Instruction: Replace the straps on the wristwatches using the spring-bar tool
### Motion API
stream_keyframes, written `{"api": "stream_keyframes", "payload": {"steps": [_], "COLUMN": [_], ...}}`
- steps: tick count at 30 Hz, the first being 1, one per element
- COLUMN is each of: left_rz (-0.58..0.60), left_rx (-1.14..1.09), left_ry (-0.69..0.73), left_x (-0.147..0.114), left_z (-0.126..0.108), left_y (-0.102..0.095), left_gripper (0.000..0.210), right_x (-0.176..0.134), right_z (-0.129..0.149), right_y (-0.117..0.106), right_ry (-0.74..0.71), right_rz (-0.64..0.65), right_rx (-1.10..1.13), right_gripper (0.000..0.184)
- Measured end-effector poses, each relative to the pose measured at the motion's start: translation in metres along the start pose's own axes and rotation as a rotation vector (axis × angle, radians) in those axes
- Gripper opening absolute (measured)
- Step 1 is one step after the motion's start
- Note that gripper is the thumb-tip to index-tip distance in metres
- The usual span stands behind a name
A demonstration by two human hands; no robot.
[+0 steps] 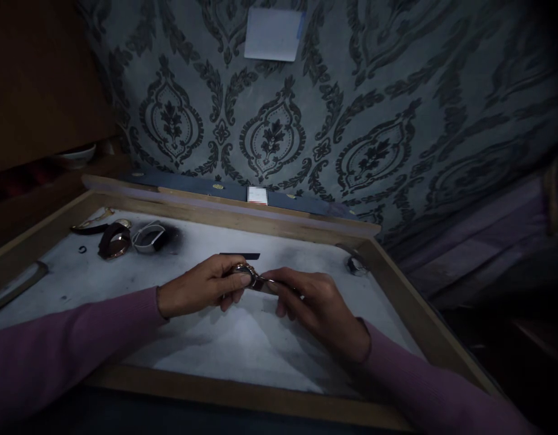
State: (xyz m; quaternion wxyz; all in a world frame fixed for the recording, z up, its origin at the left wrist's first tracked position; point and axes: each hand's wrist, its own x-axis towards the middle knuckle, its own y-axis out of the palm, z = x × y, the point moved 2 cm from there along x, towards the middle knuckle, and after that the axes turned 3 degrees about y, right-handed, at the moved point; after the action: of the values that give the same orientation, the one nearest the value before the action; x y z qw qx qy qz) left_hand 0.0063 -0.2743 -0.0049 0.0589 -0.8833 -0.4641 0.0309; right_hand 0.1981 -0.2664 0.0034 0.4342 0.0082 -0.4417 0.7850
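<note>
My left hand [210, 283] is closed around a wristwatch [243, 269], its thumb across the edge of the round case. A dark strap [266, 286] runs from the case towards my right hand [312, 299]. In that hand's pinch is a thin tool with a metal tip [268, 280], which points at the side of the watch case where the strap joins. The fingers hide most of the tool, so its exact kind does not show. Just behind the watch, a flat dark strip [240, 256] lies on the white surface.
A wooden-rimmed tray [242, 386] surrounds the white work surface. At its left lie a brown-strapped watch [114, 241], a light-strapped watch [148, 238] and a small black ring [82, 249]. Another watch [355, 264] lies at the right. Patterned wallpaper [274, 139] rises behind.
</note>
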Motion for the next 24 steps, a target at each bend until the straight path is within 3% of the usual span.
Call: {"api": "stream_keyframes", "payload": {"steps": [15,24], "left_rz": [-0.049,-0.054], "left_rx": [0.018,-0.038], "left_ry": [0.014,-0.001], "left_x": [0.0009,0.0012], "left_z": [0.0075,0.0074], "left_y": [0.0015,0.0020], "left_gripper": [0.030,0.030], "right_x": [-0.0011,0.0005], "right_z": [-0.0015,0.0003], "right_y": [0.0064,0.0047], "right_ry": [0.088,0.066], "right_rz": [0.026,-0.005], "right_rx": [0.008,0.013], "right_gripper": [0.025,0.024]}}
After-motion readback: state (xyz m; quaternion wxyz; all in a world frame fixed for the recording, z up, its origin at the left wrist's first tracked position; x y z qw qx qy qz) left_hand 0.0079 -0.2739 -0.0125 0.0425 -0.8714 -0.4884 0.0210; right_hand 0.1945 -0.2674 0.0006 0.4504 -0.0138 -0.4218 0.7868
